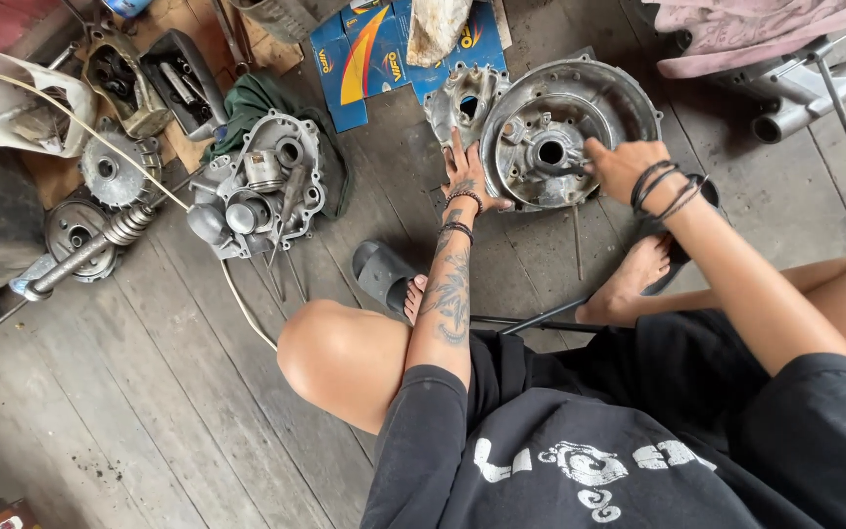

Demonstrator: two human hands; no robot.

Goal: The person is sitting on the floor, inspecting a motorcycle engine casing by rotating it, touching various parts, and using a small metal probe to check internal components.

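Black shirt (pixel 638 441) and bare knees fill the bottom, closest to us. Past them, the left hand (pixel 464 179) lies flat and open, fingers spread, pressing on the left rim of the round metal casing (pixel 565 127). The right hand (pixel 619 167) is curled around a small tool stuck into the hole in the middle of the casing; how tight it grips I cannot tell. This casing sits on the wooden floor (pixel 149 392), just beside a smaller metal part (pixel 462 98) and blue boxes (pixel 364 59). Another engine block (pixel 261 186) lies well apart on the left. Bare floor boards spread out at the lower left.
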